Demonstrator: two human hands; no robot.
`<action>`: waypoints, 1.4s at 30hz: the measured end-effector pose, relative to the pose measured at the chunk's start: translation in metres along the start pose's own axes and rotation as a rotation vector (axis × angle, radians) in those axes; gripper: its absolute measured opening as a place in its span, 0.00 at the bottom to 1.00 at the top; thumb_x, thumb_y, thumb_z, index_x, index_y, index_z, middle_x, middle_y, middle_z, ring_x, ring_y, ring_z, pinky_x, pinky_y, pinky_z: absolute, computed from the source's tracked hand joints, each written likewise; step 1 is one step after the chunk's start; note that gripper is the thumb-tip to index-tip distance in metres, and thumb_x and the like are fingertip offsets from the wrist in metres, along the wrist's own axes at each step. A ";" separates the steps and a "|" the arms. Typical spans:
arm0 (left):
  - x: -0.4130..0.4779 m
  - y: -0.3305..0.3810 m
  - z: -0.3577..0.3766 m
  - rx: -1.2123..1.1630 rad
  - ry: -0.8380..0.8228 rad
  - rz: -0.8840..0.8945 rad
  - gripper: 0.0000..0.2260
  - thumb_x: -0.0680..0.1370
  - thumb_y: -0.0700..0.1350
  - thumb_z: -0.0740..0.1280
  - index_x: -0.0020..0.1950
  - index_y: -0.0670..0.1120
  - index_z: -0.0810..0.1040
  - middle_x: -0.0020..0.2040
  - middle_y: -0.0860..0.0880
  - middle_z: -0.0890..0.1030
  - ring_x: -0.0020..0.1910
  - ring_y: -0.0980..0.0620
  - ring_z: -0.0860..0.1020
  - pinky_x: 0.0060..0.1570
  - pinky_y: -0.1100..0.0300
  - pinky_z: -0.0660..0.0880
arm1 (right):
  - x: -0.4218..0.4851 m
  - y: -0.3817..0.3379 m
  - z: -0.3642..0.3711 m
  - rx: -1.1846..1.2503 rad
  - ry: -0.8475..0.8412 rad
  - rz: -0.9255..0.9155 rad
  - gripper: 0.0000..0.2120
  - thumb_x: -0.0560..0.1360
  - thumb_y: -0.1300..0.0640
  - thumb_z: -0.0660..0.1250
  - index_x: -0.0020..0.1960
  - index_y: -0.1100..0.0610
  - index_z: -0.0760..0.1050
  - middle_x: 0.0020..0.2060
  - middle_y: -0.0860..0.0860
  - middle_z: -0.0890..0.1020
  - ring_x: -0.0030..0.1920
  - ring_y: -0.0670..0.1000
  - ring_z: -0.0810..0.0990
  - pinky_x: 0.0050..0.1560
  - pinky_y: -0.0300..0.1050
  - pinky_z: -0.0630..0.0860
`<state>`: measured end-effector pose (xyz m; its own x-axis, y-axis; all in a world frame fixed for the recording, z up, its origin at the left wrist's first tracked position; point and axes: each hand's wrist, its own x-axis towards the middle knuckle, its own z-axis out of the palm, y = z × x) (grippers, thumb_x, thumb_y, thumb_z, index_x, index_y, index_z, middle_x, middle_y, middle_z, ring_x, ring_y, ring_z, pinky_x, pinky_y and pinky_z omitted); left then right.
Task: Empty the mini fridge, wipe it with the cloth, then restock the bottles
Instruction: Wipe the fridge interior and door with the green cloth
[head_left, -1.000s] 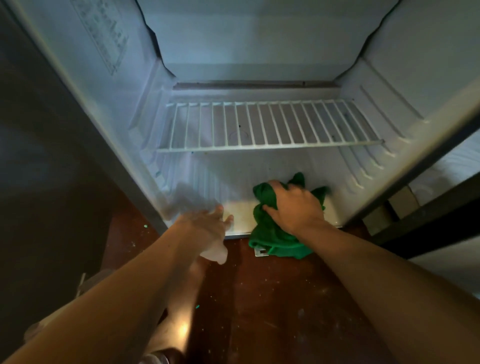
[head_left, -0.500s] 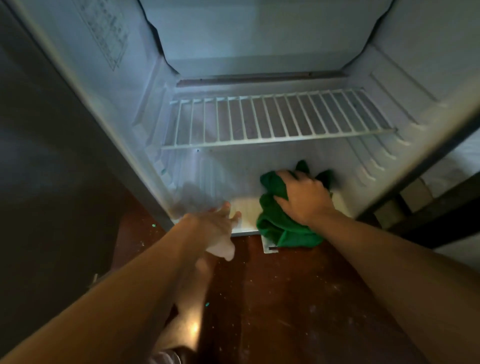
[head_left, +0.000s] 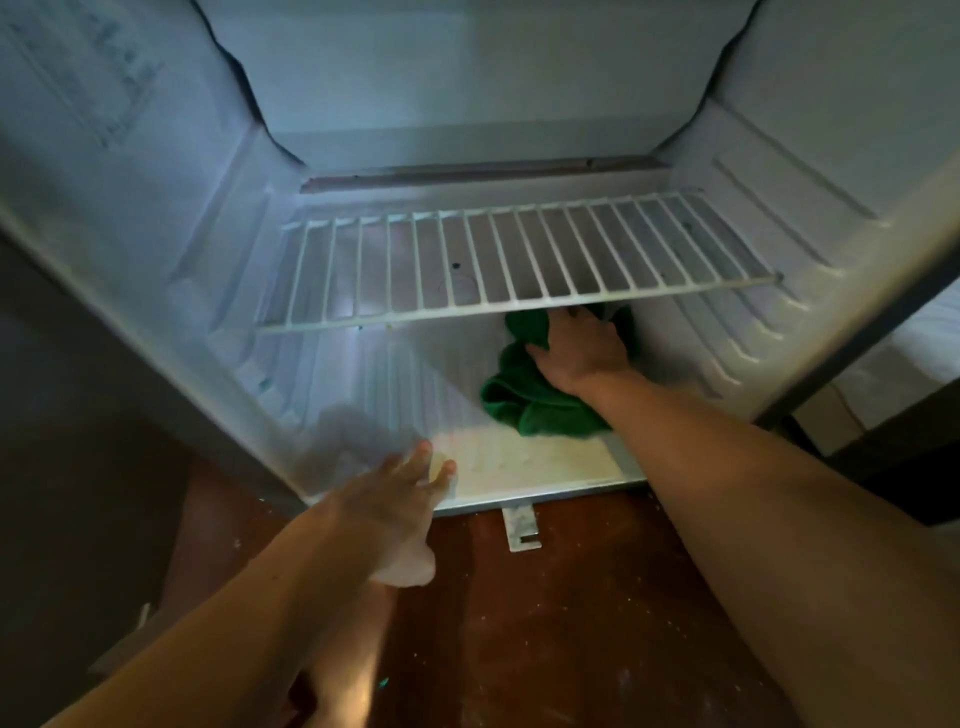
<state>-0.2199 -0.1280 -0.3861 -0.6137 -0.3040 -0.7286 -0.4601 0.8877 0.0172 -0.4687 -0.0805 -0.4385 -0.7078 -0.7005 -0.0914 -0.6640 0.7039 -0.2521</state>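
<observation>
The white mini fridge (head_left: 156, 260) stands open and holds no bottles. A white wire shelf (head_left: 509, 260) spans its middle. My right hand (head_left: 579, 351) presses a crumpled green cloth (head_left: 530, 400) onto the fridge floor, under the shelf's right part; its fingertips are hidden by the shelf edge. At the fridge's front left lip my left hand (head_left: 395, 509) hovers, fingers spread, holding nothing. No bottles are in view.
Dark red wooden floor (head_left: 571, 623) lies in front of the fridge, with a small metal hinge bracket (head_left: 522, 530) at the front edge. A dark surface (head_left: 78, 467) fills the left side. The fridge door edge (head_left: 883, 312) runs along the right. My bare leg (head_left: 343, 675) is below.
My right hand has pushed the green cloth from the front lip deeper into the fridge, under the wire shelf. My left hand has stayed by the front left edge.
</observation>
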 end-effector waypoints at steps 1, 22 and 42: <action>0.000 -0.001 0.000 -0.003 0.006 0.001 0.43 0.76 0.49 0.66 0.80 0.56 0.37 0.79 0.53 0.33 0.79 0.48 0.42 0.76 0.45 0.54 | 0.000 -0.001 -0.001 -0.006 -0.006 -0.001 0.31 0.77 0.44 0.63 0.75 0.51 0.57 0.69 0.61 0.69 0.66 0.64 0.71 0.62 0.56 0.70; 0.005 0.004 0.005 0.003 0.019 -0.001 0.43 0.77 0.47 0.66 0.80 0.53 0.37 0.79 0.49 0.34 0.79 0.45 0.42 0.77 0.47 0.52 | -0.003 0.007 -0.003 -0.031 0.015 0.019 0.30 0.77 0.42 0.62 0.74 0.51 0.59 0.67 0.62 0.71 0.64 0.65 0.72 0.62 0.55 0.70; 0.003 0.002 -0.004 -0.009 -0.037 -0.013 0.43 0.77 0.48 0.66 0.79 0.54 0.36 0.79 0.51 0.32 0.79 0.44 0.41 0.75 0.39 0.54 | -0.063 0.008 -0.025 -0.108 -0.104 -0.082 0.26 0.78 0.45 0.63 0.73 0.47 0.59 0.65 0.57 0.74 0.59 0.62 0.76 0.53 0.51 0.74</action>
<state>-0.2252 -0.1282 -0.3851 -0.5837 -0.3027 -0.7534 -0.4738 0.8806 0.0133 -0.4355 -0.0271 -0.4104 -0.6253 -0.7603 -0.1760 -0.7444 0.6488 -0.1580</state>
